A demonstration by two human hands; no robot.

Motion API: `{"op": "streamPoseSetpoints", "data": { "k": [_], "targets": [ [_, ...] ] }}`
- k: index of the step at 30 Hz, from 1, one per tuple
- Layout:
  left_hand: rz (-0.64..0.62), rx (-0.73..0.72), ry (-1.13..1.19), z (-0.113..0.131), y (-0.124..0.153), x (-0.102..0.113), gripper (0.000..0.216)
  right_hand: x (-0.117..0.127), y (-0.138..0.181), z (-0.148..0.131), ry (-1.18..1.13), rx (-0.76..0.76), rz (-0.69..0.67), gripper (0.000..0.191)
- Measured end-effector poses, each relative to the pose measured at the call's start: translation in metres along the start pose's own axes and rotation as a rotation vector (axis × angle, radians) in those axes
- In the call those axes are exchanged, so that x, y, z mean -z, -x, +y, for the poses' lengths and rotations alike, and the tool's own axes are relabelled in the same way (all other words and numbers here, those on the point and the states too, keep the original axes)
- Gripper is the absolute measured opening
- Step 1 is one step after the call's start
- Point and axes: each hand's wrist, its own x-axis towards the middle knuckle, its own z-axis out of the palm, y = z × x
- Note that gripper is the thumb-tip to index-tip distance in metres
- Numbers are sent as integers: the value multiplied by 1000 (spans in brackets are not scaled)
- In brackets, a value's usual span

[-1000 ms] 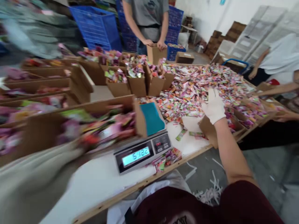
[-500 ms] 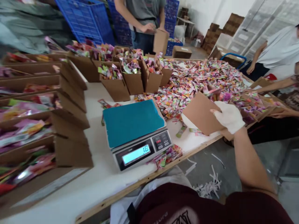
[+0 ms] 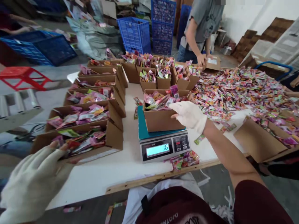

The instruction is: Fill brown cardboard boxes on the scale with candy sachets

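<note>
My right hand (image 3: 190, 116), in a white glove with bare fingertips, grips the near side of a cardboard box (image 3: 161, 121) filled with small wrapped packets. This box sits over the teal plate of a digital scale (image 3: 163, 151), whose lit display seems to read 1.6. At the lower left, my gloved left hand (image 3: 35, 180) is at the near corner of another filled cardboard box (image 3: 114, 137). Its fingers reach over the rim, with the thumb on the outer side. That box is the nearest in a row of several filled boxes.
More filled boxes (image 3: 163, 83) stand behind the scale. A large heap of packets (image 3: 233, 87) covers the right of the table, with a tilted box (image 3: 254, 137) nearer me. Across the table a person (image 3: 196, 34) handles a carton. A red stool (image 3: 21, 74) is at left.
The view has swung left. My right hand has brought a box from the right side onto the scale, where the plate was bare. My left hand has come into view.
</note>
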Motion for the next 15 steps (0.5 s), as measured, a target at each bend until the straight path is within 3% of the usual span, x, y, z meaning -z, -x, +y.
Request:
{"op": "streamPoseSetpoints", "data": {
  "k": [3,7,11,15],
  "targets": [
    [35,-73,21,8,12,-3,62,18,26,8,-233,4,220,47],
    [85,-43,74,38,-1,-3,51,36,60,33,-410,-197,464,51],
    [84,-52,111,70,-28,-5,42,38,63,56,-446,-303,477,52],
    [48,-154,161,92,-47,-10,40,42,31,53,-440,-304,371,58]
  ]
}}
